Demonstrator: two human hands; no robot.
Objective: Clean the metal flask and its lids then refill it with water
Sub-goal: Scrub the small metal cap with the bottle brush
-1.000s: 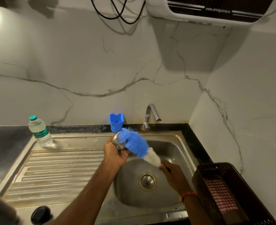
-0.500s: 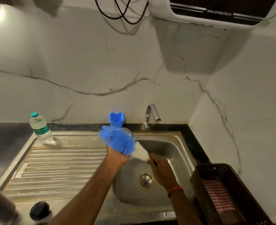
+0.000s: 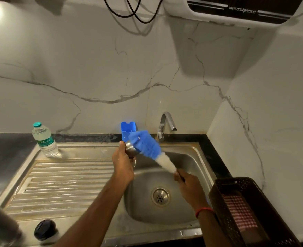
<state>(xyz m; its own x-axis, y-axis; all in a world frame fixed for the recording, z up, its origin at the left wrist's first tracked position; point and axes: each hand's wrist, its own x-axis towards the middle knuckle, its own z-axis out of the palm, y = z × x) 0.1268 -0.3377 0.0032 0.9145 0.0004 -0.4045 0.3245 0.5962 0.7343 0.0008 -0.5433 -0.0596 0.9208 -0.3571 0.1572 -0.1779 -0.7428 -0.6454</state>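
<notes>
Above the sink (image 3: 189,162) — flask (image 3: 131,150) in grip of left hand (image 3: 123,164), brush (image 3: 148,145) in fist of right hand (image 3: 188,182)

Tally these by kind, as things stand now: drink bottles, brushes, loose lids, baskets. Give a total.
Drink bottles: 2, metal flask, plastic water bottle
Brushes: 1, bottle brush
Loose lids: 1, black lid
Baskets: 1, brown basket
Total: 5

The drainboard (image 3: 67,175) lies left of the basin (image 3: 165,216). A bottle (image 3: 44,139) stands at its back left corner and a lid (image 3: 44,229) at its front edge. Behind the basin stands the tap (image 3: 165,124), with a holder (image 3: 126,130) just left of it. The flask (image 3: 130,150) and brush (image 3: 147,145) are above the basin's back left. A basket (image 3: 223,202) sits to the basin's right.
</notes>
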